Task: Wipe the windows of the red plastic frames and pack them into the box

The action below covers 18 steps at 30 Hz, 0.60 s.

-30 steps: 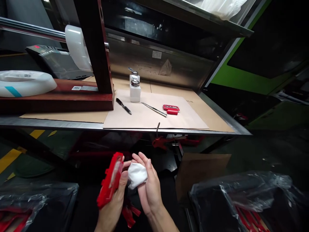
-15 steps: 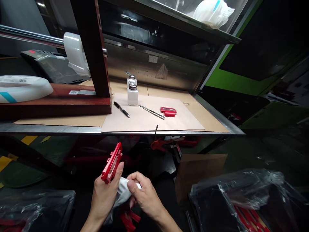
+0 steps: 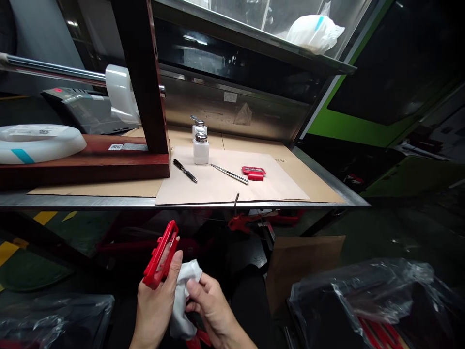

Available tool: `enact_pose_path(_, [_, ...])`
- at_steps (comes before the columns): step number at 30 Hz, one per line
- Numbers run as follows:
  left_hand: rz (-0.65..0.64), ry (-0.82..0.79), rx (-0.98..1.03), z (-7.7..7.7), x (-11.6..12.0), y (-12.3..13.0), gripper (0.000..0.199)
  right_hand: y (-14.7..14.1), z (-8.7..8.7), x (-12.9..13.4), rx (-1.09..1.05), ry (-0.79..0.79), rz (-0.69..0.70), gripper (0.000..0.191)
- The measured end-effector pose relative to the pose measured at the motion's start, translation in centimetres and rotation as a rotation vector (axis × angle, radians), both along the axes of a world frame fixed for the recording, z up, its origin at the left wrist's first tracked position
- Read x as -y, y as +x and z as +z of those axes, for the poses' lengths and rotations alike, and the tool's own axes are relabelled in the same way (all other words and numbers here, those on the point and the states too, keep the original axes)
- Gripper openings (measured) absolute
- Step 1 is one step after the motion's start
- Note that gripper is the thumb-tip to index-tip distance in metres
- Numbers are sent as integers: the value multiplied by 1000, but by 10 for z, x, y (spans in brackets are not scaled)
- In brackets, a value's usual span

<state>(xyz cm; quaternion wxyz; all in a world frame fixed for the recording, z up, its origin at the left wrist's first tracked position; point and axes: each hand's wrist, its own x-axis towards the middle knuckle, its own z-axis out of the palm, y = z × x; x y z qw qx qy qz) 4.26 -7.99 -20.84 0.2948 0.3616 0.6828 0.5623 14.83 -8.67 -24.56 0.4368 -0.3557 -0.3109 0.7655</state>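
In front of the table edge, my left hand (image 3: 154,303) grips a red plastic frame (image 3: 162,257) with a long slot, tilted upward between thumb and fingers. My right hand (image 3: 209,300) is closed on a crumpled white cloth (image 3: 184,286), its thumb pressing the fabric. The cloth hangs close beside my left hand. Below it, another red piece (image 3: 198,339) shows partly; the cloth and my right hand hide the rest. On the table paper lies a similar red plastic part (image 3: 254,173), apart from both hands.
White pump bottles (image 3: 201,151), a black pen (image 3: 185,171) and a slim knife (image 3: 229,174) sit on the paper. A wooden stand (image 3: 141,87) carries a tape roll (image 3: 121,94) at left. Plastic-lined bins (image 3: 363,286) flank me. An orange-handled tool (image 3: 240,223) hangs under the edge.
The red frame has moved slightly left and down and turned to show more of its slot. My right hand has shifted a little left and down, and more of the cloth shows.
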Motion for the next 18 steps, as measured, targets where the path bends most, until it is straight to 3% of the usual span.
enact_pose_path(6, [67,-17,-21,1,-2,-11,41,5,3,0,133,174,-82,39])
enact_pose_path(8, [76,-33,-14,1,-1,-10,45,5,6,-3,35,132,-139,39])
enact_pose_path(11, [47,-54,15,-1,0,-5,46,-3,7,-3,-142,-80,-194,44])
enact_pose_path(14, [25,-59,26,-3,-2,-3,44,-11,-1,4,-202,-213,-96,59])
enact_pose_path(18, [27,-66,22,1,-6,-8,46,-6,-13,13,-223,-113,115,61])
